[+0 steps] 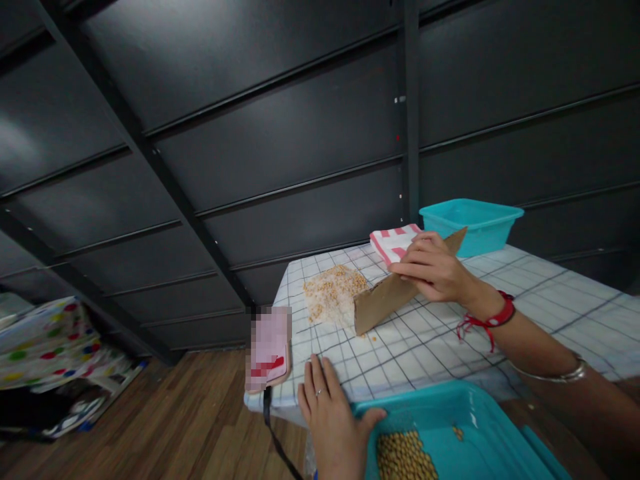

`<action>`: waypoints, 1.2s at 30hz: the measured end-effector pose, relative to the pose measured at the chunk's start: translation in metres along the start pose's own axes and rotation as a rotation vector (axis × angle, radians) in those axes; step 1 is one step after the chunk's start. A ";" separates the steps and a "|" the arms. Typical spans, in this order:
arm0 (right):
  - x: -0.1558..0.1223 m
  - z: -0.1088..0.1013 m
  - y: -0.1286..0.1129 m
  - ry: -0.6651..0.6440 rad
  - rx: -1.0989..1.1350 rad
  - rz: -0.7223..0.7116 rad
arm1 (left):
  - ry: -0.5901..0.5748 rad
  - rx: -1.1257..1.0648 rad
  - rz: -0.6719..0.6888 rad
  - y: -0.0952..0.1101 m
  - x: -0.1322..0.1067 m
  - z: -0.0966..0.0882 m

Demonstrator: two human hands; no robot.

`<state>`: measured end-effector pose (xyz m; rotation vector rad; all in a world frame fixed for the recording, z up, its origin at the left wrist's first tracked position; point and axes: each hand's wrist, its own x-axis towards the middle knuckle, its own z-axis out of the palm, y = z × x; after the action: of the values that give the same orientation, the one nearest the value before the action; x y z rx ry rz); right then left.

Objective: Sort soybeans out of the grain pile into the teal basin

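Observation:
My right hand (433, 267) grips the top edge of a piece of cardboard (385, 303), which stands on its long edge on the checked tablecloth (335, 353). Left of the cardboard lies a loose pile of yellowish beans mixed with white grains (335, 290); a few beans sit by its lower corner. Fingers stretched out, my left hand (330, 413) rests at the near table edge, its thumb over the rim of a turquoise tub (480, 407). Inside this near tub are many beans (405, 457), with a few apart on the right.
A second turquoise tub (465, 233) stands at the back right of the table, beside a folded pink-and-white striped cloth (395, 241). A pink phone (273, 347) with a dark strap (275, 433) lies at the left edge. Dark panels (300, 133) rise behind.

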<state>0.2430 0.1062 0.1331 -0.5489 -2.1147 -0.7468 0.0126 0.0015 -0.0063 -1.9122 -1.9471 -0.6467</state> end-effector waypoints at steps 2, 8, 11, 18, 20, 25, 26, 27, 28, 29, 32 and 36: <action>-0.001 -0.001 0.000 -0.011 0.008 0.019 | 0.002 0.000 0.000 0.000 0.000 0.000; 0.002 -0.005 0.000 0.006 -0.006 -0.010 | 0.012 0.009 0.016 0.000 0.000 0.001; 0.005 -0.009 -0.002 -0.037 -0.021 -0.025 | 0.017 0.000 0.020 -0.002 0.000 0.002; 0.007 -0.019 -0.007 -0.078 -0.095 -0.039 | -0.015 -0.017 0.000 -0.003 0.001 -0.003; 0.006 -0.020 -0.008 -0.083 -0.135 -0.023 | -0.019 -0.013 0.004 -0.003 0.002 -0.005; 0.005 -0.017 -0.013 -0.133 -0.166 -0.049 | -0.019 -0.005 0.010 -0.004 0.003 -0.004; 0.005 -0.016 -0.014 -0.140 -0.155 -0.058 | -0.013 0.001 0.013 -0.005 0.003 -0.003; 0.005 -0.017 -0.015 -0.145 -0.144 -0.065 | -0.008 0.007 0.016 -0.005 0.003 -0.003; 0.004 -0.017 -0.016 -0.146 -0.132 -0.072 | -0.004 0.013 0.019 -0.006 0.003 -0.002; 0.004 -0.018 -0.016 -0.144 -0.122 -0.078 | -0.002 0.018 0.023 -0.006 0.003 -0.002; 0.004 -0.021 -0.017 -0.123 -0.115 -0.091 | 0.001 0.025 0.029 -0.007 0.003 -0.002; 0.005 -0.019 -0.018 -0.105 -0.143 -0.092 | 0.006 0.010 0.025 -0.010 0.003 0.001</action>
<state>0.2394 0.0808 0.1407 -0.5814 -2.2069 -0.9456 0.0021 0.0045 -0.0061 -1.9231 -1.9167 -0.6333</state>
